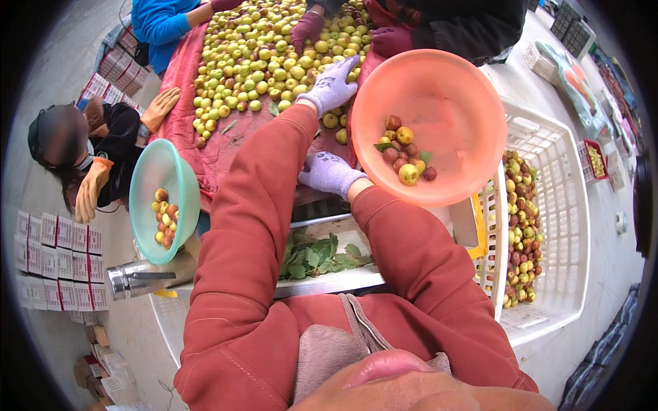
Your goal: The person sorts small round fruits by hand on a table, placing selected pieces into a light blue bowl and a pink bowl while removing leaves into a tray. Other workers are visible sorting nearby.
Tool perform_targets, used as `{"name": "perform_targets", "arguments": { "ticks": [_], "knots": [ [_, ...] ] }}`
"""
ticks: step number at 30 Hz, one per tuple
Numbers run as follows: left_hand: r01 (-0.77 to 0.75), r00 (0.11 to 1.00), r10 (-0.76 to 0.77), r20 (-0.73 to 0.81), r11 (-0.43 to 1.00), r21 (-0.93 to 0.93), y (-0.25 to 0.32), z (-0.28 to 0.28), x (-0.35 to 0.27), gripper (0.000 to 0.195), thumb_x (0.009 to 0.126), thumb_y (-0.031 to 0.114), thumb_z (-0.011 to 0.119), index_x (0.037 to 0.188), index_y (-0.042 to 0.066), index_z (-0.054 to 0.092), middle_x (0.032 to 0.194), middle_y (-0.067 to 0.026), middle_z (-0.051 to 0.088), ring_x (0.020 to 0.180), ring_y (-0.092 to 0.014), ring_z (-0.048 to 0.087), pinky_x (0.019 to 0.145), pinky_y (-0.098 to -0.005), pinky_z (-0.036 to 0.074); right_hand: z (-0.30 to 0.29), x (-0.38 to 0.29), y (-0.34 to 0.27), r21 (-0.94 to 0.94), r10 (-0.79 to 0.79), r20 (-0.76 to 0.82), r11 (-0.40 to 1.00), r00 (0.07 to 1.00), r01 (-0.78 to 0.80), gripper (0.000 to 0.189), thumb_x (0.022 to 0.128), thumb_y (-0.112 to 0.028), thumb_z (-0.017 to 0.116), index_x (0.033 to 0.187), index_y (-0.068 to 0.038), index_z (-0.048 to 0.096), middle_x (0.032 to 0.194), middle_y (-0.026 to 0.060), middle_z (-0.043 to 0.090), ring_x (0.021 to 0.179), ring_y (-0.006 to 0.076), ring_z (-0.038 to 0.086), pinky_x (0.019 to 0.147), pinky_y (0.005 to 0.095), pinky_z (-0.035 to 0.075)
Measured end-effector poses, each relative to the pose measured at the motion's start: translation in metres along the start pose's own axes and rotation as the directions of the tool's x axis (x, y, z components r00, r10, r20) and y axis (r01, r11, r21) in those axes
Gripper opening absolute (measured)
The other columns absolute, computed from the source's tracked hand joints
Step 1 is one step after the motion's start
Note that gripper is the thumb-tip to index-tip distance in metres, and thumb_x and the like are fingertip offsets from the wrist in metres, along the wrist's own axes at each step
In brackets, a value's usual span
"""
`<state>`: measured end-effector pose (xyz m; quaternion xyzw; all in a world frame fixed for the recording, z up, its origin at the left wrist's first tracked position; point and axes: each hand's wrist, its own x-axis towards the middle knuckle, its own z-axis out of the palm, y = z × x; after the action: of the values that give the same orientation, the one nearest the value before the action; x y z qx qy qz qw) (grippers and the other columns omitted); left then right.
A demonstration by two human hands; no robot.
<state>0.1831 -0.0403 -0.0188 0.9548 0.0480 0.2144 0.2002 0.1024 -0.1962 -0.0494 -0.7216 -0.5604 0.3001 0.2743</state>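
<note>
My left hand [331, 86], in a pale purple knit glove, reaches over the near edge of a pile of green and reddish-brown jujubes [267, 56]. Its fingers are spread, and I see nothing held in it, though the palm side is hidden. My right hand [330, 173], gloved the same way, is lower down over the near part of the red cloth [257, 138], beside an orange plastic basin [437, 103]. The fingertips of that hand are turned away, so whether they grip anything is hidden. Inside the basin lie several jujubes [404, 135], mostly reddish, with a few leaves.
A green basin [177, 180] with jujubes tilts at left above a steel flask [139, 277]. Green leaves [324, 257] lie in a white box below my arms. At right stands a white crate [560, 257] holding jujubes. Co-workers' gloved hands [307, 31] [160, 109] are around the table.
</note>
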Motion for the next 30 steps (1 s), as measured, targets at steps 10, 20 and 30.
{"name": "perform_targets", "arguments": {
  "ticks": [10,20,30],
  "knots": [
    [-0.224,0.823,-0.110,0.557,0.839,0.495,0.000,-0.007,0.001,0.044,0.095,0.041,0.044,0.126,0.016,0.064,0.132,-0.0107,0.061,0.127,-0.031,0.054,0.106,-0.0461,0.041,-0.002,-0.006,-0.002,0.000,-0.052,-0.022,0.999,0.998,0.052,0.039,0.093,-0.035,0.053,0.118,-0.009,0.066,0.112,0.0215,0.069,0.106,0.0388,0.065,0.095,0.0476,0.049],
    [-0.048,0.821,-0.123,0.558,0.958,0.282,0.006,-0.048,-0.115,0.052,0.085,0.045,0.065,0.131,0.020,0.063,0.137,-0.0128,0.058,0.126,-0.035,0.053,0.107,-0.0464,0.042,0.001,-0.007,-0.009,0.342,-0.107,0.194,0.939,0.975,0.035,0.029,0.092,-0.032,0.059,0.100,-0.007,0.071,0.084,0.0073,0.072,0.073,0.0177,0.069,0.067,0.0328,0.054],
    [0.142,0.832,-0.181,0.524,0.983,0.114,0.017,-0.095,-0.200,0.043,0.088,0.029,0.067,0.120,0.001,0.066,0.112,-0.0162,0.067,0.105,-0.031,0.063,0.097,-0.0420,0.048,-0.002,0.000,0.002,-0.186,-0.183,-0.560,0.978,0.808,0.093,0.040,0.089,-0.032,0.064,0.121,-0.007,0.064,0.119,0.0175,0.066,0.106,0.0317,0.065,0.095,0.0412,0.049]
  ]
}}
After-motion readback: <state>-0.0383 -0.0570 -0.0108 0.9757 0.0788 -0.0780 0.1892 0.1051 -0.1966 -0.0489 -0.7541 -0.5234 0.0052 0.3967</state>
